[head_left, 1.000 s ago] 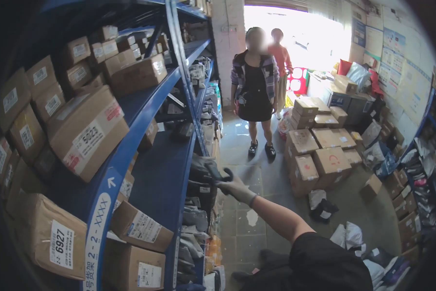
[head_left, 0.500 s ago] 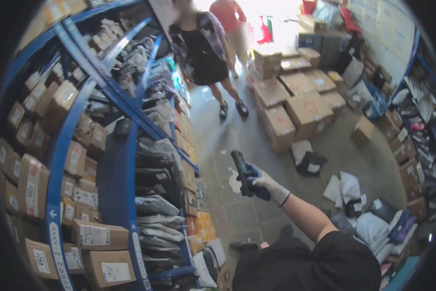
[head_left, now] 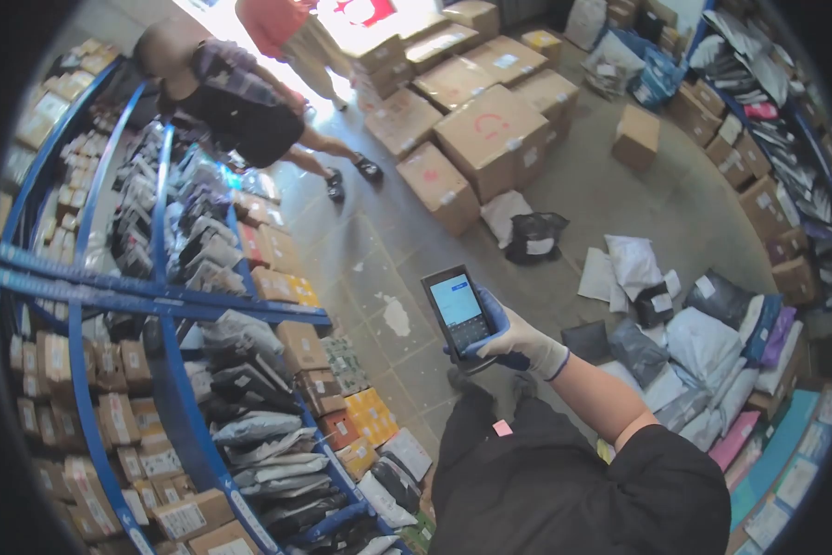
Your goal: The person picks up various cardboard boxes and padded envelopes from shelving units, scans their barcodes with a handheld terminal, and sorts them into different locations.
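My right hand, in a white and blue work glove, is closed around a black handheld terminal. Its screen faces up toward me, with a light panel above a dark on-screen keyboard. The device is held in front of my body, over the tiled floor, tilted slightly to the left. My left hand is out of view.
Blue shelving packed with cartons and bagged parcels fills the left. Large cartons are stacked ahead. Mailer bags lie piled on the floor at right. Two people stand at upper left, one in a plaid shirt.
My view has turned right and downward. My right hand has turned the terminal from edge-on so its lit screen faces me. The person in plaid appears farther left.
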A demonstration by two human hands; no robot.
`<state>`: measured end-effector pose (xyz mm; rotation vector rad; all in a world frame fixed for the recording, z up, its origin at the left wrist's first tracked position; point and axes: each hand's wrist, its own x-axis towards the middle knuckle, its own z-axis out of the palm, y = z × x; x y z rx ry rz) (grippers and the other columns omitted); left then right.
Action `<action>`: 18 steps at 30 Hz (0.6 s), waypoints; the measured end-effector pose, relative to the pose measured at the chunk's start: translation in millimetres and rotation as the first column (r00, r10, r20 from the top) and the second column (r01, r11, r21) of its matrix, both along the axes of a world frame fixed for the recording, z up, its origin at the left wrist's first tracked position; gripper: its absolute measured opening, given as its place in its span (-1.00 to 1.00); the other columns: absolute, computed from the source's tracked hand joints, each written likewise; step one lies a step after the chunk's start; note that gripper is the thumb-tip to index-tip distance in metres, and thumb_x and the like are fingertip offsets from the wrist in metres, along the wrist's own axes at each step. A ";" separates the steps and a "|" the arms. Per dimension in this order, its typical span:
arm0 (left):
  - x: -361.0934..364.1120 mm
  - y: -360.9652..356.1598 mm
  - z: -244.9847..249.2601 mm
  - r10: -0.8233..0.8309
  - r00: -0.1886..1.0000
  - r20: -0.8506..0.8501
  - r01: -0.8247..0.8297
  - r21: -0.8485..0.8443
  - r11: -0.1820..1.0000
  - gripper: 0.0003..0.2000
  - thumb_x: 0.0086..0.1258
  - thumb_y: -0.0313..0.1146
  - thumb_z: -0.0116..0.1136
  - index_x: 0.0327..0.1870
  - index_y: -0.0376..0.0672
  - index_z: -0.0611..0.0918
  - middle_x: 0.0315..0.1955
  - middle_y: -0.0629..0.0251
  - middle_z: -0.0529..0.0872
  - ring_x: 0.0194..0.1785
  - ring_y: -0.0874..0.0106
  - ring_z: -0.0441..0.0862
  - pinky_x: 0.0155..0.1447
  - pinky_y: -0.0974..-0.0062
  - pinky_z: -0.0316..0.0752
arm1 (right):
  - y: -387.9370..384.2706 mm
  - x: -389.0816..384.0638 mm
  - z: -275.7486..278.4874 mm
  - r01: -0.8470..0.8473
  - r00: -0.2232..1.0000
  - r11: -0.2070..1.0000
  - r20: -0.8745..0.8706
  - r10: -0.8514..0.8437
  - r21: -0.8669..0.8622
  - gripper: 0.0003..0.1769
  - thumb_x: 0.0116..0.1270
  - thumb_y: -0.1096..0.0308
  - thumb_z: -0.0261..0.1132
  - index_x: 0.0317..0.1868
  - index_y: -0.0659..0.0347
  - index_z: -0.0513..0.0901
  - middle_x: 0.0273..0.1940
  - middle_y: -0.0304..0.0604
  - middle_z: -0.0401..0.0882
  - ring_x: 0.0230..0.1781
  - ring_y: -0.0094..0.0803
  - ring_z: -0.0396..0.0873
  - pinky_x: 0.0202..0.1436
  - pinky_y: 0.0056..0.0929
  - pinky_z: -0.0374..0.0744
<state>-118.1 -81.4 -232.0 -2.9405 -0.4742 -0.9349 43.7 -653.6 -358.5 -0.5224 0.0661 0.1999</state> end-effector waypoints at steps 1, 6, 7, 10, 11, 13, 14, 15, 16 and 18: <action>25.1 -19.2 -26.8 -0.072 0.997 -0.010 0.072 -0.049 0.996 -0.70 0.39 -0.39 0.28 0.09 -0.29 0.65 0.19 0.05 0.61 0.25 0.18 0.58 0.34 0.26 0.49 | -13.1 -3.1 -6.3 0.017 1.000 1.000 -0.011 -0.018 -0.011 0.30 -0.15 0.58 0.62 0.56 -0.06 0.01 0.24 0.07 0.47 0.04 -0.01 0.63 0.14 0.07 0.63; 149.6 -158.0 -163.7 -0.409 0.742 -0.531 0.135 -0.479 0.867 -0.61 0.15 -0.26 0.43 0.00 -0.19 0.72 0.08 0.09 0.69 0.21 0.22 0.57 0.36 0.29 0.39 | -61.8 -16.5 -24.0 0.154 0.985 0.982 -0.063 -0.162 -0.107 0.28 -0.19 0.62 0.60 0.53 0.01 0.03 0.20 0.09 0.51 0.04 -0.06 0.64 0.16 0.01 0.63; 171.6 -195.6 -178.1 -0.502 0.571 -0.649 0.127 -0.534 0.836 -0.61 0.18 -0.20 0.41 -0.02 -0.21 0.72 0.12 0.09 0.66 0.28 0.23 0.53 0.41 0.31 0.34 | -72.3 -16.8 -25.4 0.190 0.977 0.974 -0.073 -0.200 -0.120 0.27 -0.20 0.63 0.61 0.51 0.04 0.05 0.22 0.08 0.51 0.03 -0.03 0.66 0.13 0.02 0.65; 228.3 -287.5 -240.1 -0.649 0.178 -0.740 0.221 -0.612 0.759 -0.53 0.25 -0.01 0.31 0.00 -0.23 0.72 0.08 0.08 0.70 0.25 0.19 0.56 0.37 0.30 0.37 | -109.3 -12.8 -36.2 0.251 0.956 0.956 -0.114 -0.269 -0.151 0.32 -0.18 0.59 0.65 0.54 0.01 -0.01 0.25 0.14 0.48 0.06 0.04 0.65 0.13 0.06 0.65; 245.4 -312.4 -256.6 -0.660 0.096 -0.745 0.243 -0.625 0.742 -0.51 0.26 0.03 0.28 0.01 -0.23 0.72 0.06 0.08 0.71 0.24 0.18 0.57 0.36 0.29 0.38 | -118.2 -9.7 -38.9 0.264 0.951 0.952 -0.126 -0.284 -0.155 0.34 -0.18 0.58 0.66 0.54 -0.01 -0.03 0.26 0.16 0.48 0.07 0.06 0.65 0.13 0.08 0.64; 281.2 -367.2 -286.3 -0.610 -0.081 -0.788 0.278 -0.605 0.746 -0.44 0.28 0.11 0.19 0.07 -0.21 0.69 0.11 0.08 0.68 0.25 0.15 0.56 0.35 0.27 0.39 | -141.6 1.1 -42.3 0.291 0.934 0.935 -0.151 -0.324 -0.203 0.33 -0.16 0.57 0.66 0.55 -0.02 -0.02 0.29 0.18 0.45 0.07 0.09 0.65 0.12 0.08 0.65; 299.7 -394.2 -300.9 -0.573 -0.167 -0.803 0.296 -0.595 0.747 -0.41 0.28 0.15 0.15 0.10 -0.20 0.68 0.13 0.08 0.67 0.25 0.13 0.56 0.34 0.26 0.39 | -152.9 8.5 -44.5 0.302 0.925 0.926 -0.164 -0.342 -0.224 0.32 -0.15 0.57 0.67 0.55 -0.03 -0.02 0.30 0.19 0.44 0.07 0.11 0.65 0.11 0.09 0.65; 318.6 -421.9 -315.1 -0.529 -0.250 -0.811 0.314 -0.584 0.748 -0.38 0.29 0.19 0.10 0.14 -0.18 0.66 0.16 0.07 0.66 0.26 0.12 0.55 0.34 0.25 0.39 | -165.0 16.9 -46.6 0.312 0.916 0.918 -0.178 -0.359 -0.246 0.32 -0.14 0.56 0.67 0.55 -0.03 -0.02 0.31 0.20 0.43 0.07 0.13 0.64 0.10 0.09 0.65; 333.4 -443.1 -327.7 -0.496 -0.300 -0.815 0.320 -0.576 0.752 -0.36 0.29 0.21 0.08 0.15 -0.18 0.66 0.17 0.07 0.65 0.26 0.11 0.55 0.33 0.24 0.39 | -173.3 22.8 -50.9 0.316 0.909 0.915 -0.197 -0.368 -0.251 0.32 -0.13 0.56 0.67 0.55 -0.04 -0.02 0.32 0.21 0.42 0.07 0.14 0.64 0.09 0.09 0.65; 366.6 -493.7 -337.4 -0.448 -0.375 -0.811 0.409 -0.579 0.706 -0.35 0.29 0.22 0.04 0.20 -0.14 0.62 0.19 0.06 0.61 0.27 0.07 0.53 0.32 0.17 0.40 | -192.4 38.2 -65.8 0.367 0.887 0.894 -0.192 -0.419 -0.256 0.29 -0.11 0.46 0.69 0.54 0.02 -0.01 0.35 0.21 0.39 0.09 0.20 0.63 0.17 0.14 0.60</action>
